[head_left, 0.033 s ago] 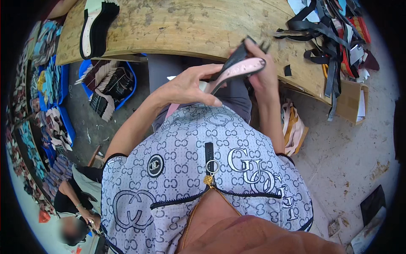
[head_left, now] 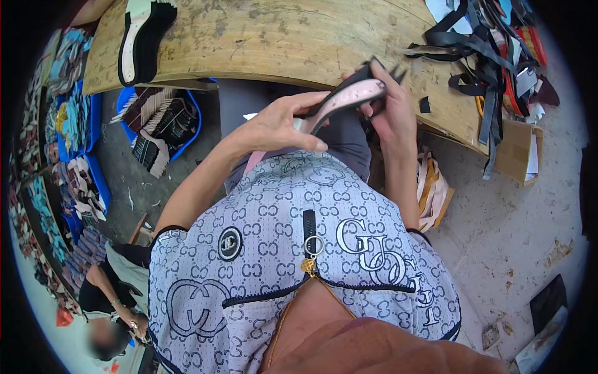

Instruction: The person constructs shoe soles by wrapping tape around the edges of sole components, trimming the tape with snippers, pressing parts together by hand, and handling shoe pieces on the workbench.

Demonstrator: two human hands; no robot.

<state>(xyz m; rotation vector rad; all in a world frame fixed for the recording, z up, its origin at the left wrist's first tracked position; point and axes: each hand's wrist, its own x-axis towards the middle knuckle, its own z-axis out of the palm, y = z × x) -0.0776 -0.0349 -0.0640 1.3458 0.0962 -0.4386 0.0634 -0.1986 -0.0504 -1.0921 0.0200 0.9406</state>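
A bundle of curved straps [head_left: 349, 98], pale pink with small holes on the upper face and black beneath, is bent between my two hands above my lap. My left hand [head_left: 283, 123] is closed round its near end, thumb on the near side and fingers behind. Closed over the far, rounded end is my right hand [head_left: 392, 106], its fingers partly hidden behind the straps. Black tips stick out beyond the right fingers. On the wooden table [head_left: 261, 43] at the far left lies a stack of similar black straps [head_left: 140, 47] with a cream top piece.
Blue basins [head_left: 198, 128] of strap pieces stand at the left on the floor. A heap of black strips [head_left: 479, 56] hangs over the table's right end, above a cardboard box [head_left: 516, 146]. Another person [head_left: 103, 290] sits at lower left.
My right hand has shifted slightly right and nearer to me, and the rounded end of the straps has turned a little. My left hand stays nearly still.
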